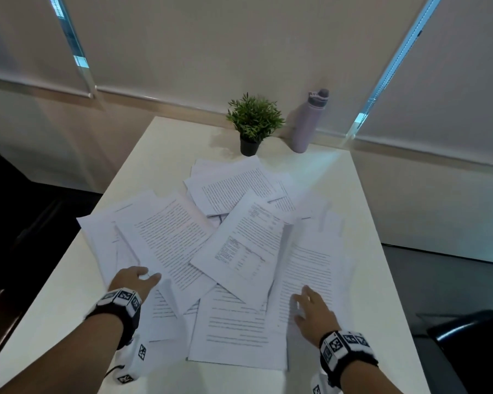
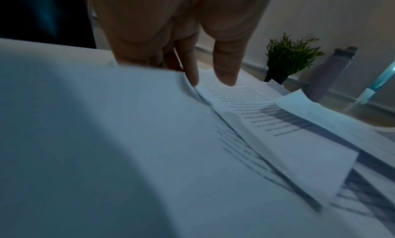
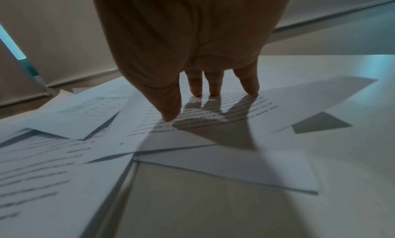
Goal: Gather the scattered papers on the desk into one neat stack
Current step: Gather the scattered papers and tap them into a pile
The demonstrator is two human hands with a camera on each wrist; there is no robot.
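Several printed white sheets lie scattered and overlapping across the middle of the white desk. My left hand is at the pile's near left. Its fingers are curled round the edge of a raised sheet, whose rim hides most fingertips, and the thumb sits over the printed page beside it. My right hand lies spread on the near right sheet. Its straight fingertips and thumb press down on the lines of text.
A small potted plant and a lilac water bottle stand at the desk's far edge, just behind the papers. A black chair sits off the right side. The desk's left edge drops to a dark floor.
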